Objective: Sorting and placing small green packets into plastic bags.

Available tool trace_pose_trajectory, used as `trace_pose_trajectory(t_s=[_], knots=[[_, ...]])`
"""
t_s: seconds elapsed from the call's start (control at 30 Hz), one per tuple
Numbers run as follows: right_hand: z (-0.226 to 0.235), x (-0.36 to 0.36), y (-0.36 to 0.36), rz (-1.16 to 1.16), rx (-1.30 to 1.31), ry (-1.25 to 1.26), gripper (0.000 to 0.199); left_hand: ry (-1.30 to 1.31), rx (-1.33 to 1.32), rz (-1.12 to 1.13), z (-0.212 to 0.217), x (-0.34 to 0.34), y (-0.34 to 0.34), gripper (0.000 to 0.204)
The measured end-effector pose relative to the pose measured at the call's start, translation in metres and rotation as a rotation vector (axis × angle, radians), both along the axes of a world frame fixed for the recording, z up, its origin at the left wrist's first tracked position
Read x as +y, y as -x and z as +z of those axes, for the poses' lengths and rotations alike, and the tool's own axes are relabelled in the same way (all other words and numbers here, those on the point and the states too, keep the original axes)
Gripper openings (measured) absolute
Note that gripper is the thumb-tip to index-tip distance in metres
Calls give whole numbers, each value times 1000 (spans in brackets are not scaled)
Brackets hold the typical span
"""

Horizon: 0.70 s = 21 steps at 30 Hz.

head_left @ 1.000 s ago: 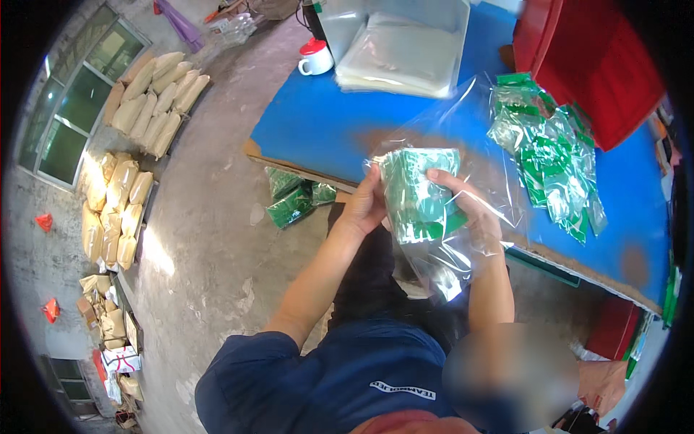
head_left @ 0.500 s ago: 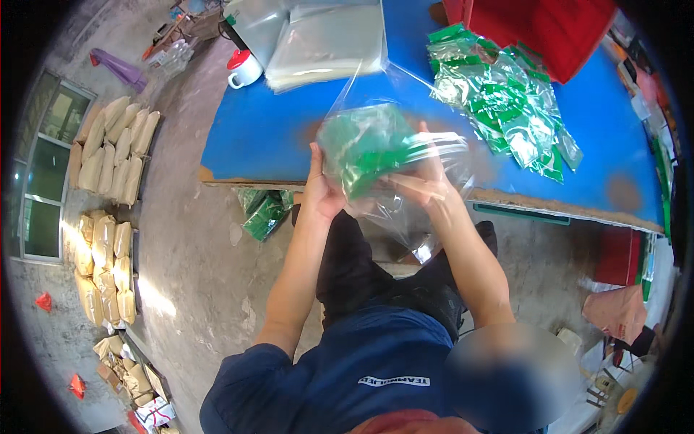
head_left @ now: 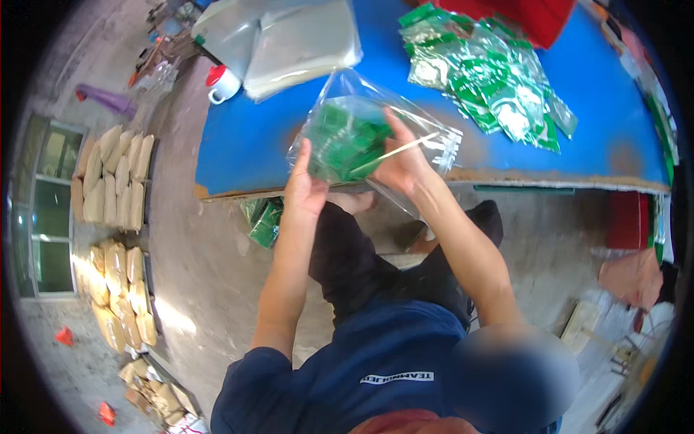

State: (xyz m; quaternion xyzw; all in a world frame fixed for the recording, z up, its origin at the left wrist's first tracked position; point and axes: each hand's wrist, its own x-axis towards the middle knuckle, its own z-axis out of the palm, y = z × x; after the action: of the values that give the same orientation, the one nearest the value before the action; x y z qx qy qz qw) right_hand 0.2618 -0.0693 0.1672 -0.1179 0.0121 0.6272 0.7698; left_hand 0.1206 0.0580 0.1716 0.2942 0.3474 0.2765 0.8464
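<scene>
A large clear plastic bag [head_left: 426,124] hangs between my hands at the near edge of the blue table, with green-and-clear packets [head_left: 347,137] bunched inside it. My left hand [head_left: 306,189] grips its left side, thumb pointing up and the other fingers partly hidden. On the right, my right hand [head_left: 402,160] clasps the bag from the other side, its fingertips partly behind the film. The bag's loose, creased end sticks out past my right wrist.
The blue table [head_left: 253,145] carries a stack of clear bags [head_left: 300,47], a red-lidded white mug [head_left: 223,83], a pile of green packets [head_left: 499,79] and a red container [head_left: 517,14]. More green packets [head_left: 266,224] lie below the table edge. Filled sacks [head_left: 116,177] stand at left.
The bag and both hands have shifted slightly left. The packets sit more compactly inside, and the bag's loose end has swung up to the right. The whole view has tilted a little.
</scene>
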Motion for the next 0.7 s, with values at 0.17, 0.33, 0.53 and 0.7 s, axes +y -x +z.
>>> trace_pose_trajectory(t_s=[0.17, 0.33, 0.53, 0.7], knots=[[0, 22, 13, -86, 139, 245, 47, 119, -53, -50, -7, 22, 19, 44], [7, 18, 20, -23, 53, 38, 55, 109, -37, -53, -4, 8, 19, 40], [5, 27, 25, 56, -15, -59, 64, 151, -152, -79, -6, 20, 30, 40], [9, -5, 15, 98, -351, 374, 65, 81, 81, -133, -3, 43, 37, 37]])
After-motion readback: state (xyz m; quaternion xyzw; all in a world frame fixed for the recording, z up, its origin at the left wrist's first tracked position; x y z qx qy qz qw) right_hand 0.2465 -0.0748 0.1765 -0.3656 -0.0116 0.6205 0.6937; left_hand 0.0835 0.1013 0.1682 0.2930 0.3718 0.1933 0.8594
